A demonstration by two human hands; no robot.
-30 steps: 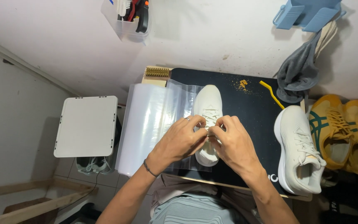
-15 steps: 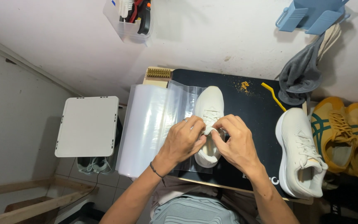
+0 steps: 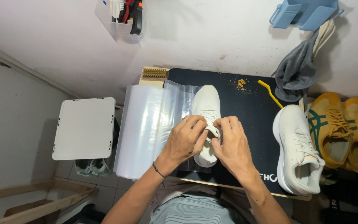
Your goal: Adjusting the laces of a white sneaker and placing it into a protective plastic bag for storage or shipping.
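Observation:
A cream sneaker [image 3: 206, 101] lies toe-away on a sheet of clear plastic film [image 3: 175, 108] spread over a black mat [image 3: 245, 108]. My left hand [image 3: 185, 139] and my right hand [image 3: 231, 143] meet over its middle, fingers pinching the laces and tongue. Both hands hide the shoe's heel half. The film runs off a wide roll [image 3: 139, 130] at the mat's left edge. A second cream sneaker [image 3: 295, 149] rests on the mat's right side, untouched.
A yellow pair of sneakers [image 3: 344, 130] sits at the far right. A grey cloth [image 3: 297, 70] hangs from a blue holder [image 3: 303, 12]. Also here: a yellow stick [image 3: 269, 93], a brush [image 3: 154, 73], a white stool top [image 3: 84, 127], and a tool bin [image 3: 123, 16].
Both hands have shifted slightly toward the shoe's heel and closer together, working the laces. The shoe and film have stayed put.

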